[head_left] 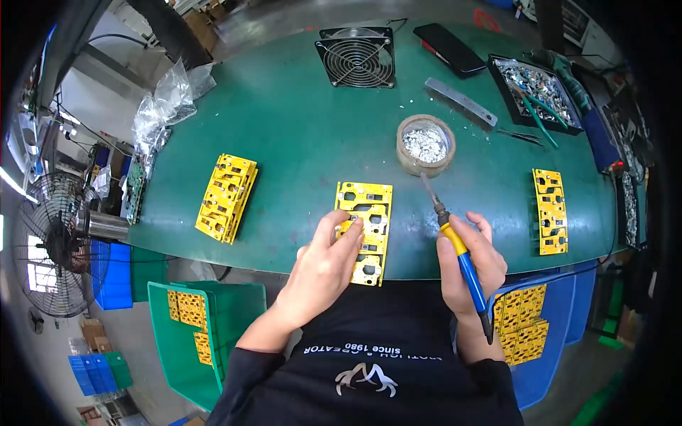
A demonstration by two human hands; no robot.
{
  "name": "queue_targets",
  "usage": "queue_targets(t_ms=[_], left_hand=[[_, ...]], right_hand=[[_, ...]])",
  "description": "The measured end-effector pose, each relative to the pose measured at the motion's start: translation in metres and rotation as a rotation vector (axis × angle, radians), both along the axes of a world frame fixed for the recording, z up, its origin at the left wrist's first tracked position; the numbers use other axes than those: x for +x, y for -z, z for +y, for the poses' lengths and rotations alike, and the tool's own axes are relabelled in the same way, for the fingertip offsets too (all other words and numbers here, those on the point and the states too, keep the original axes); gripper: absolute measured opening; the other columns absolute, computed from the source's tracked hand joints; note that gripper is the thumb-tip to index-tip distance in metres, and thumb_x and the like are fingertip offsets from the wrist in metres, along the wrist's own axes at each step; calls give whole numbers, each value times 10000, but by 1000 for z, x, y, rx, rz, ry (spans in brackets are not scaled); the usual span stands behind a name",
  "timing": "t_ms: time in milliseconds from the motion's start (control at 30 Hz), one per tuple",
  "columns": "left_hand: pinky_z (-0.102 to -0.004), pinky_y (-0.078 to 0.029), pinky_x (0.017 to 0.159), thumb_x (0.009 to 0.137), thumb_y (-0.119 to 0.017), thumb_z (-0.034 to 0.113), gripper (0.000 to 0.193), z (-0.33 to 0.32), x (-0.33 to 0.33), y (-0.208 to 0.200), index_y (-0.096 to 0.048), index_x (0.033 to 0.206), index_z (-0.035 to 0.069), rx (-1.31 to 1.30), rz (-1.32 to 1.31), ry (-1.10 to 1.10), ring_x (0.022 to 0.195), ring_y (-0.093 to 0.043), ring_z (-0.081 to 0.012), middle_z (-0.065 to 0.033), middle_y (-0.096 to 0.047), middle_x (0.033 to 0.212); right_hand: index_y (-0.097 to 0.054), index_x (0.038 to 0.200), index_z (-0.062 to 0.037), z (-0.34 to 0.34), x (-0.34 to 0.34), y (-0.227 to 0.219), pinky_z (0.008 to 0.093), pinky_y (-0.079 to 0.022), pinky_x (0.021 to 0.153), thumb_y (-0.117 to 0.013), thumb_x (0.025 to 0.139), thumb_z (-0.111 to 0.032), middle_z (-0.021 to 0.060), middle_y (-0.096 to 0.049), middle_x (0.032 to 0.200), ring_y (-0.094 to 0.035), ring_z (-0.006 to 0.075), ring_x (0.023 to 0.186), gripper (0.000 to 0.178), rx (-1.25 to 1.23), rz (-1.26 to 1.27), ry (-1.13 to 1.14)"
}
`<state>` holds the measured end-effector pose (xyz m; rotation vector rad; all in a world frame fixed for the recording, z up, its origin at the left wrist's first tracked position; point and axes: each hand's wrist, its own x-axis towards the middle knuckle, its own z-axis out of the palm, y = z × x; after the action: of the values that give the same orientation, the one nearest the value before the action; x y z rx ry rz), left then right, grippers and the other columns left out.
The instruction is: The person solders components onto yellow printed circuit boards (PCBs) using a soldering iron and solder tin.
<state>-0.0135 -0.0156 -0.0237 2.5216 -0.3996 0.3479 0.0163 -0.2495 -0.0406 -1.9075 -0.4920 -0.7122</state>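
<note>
A single head-worn fisheye view looked steeply down from above the person's chest onto the green bench (298,128), facing forward across it. The yellow board (366,227) sat just below the centre of the picture, close to the lens. Beyond the board the view reached the far bench edge with a black fan (355,57). Either side of the board, bench edges curved toward the rim, with floor and bins below.

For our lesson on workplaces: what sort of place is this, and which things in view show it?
Probably an electronics assembly workshop. The right hand holds a soldering iron, the left hand rests on a yellow circuit board, and stacks of boards lie on the green bench.
</note>
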Motion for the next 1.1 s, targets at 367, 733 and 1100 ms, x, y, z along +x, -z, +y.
queue_targets(t_ms=[367, 733, 1100], left_hand=[[-383, -567, 588, 947, -705, -9, 193, -15, -1, 9, -685, 1137, -33, 34, -145, -128, 745, -708, -288, -161, -628, 1191], [-395, -577, 612, 920, -723, -14, 176, -14, -7, 1, -683, 1089, 12, 62, -106, -84, 792, -713, -299, -114, -656, 1122], [-442, -601, 712, 858, -694, -86, 293, -16, -4, 3, -625, 1142, -70, 81, -91, -26, 852, -706, -382, -213, -579, 1190]], right_hand=[[-747, 1129, 53, 0, 7, -2, 452, -531, 965, -789, 828, 21, 146, -768, 874, -747, 235, 757, 305, -52, 12, 71], [-758, 1004, 37, 8, -19, -6, 534, -533, 982, -736, 832, 12, 122, -761, 779, -730, 228, 651, 175, 36, 132, -237], [-750, 972, 47, 16, -16, -5, 545, -560, 960, -772, 809, 44, 157, -765, 813, -734, 253, 659, 164, 62, 133, -228]])
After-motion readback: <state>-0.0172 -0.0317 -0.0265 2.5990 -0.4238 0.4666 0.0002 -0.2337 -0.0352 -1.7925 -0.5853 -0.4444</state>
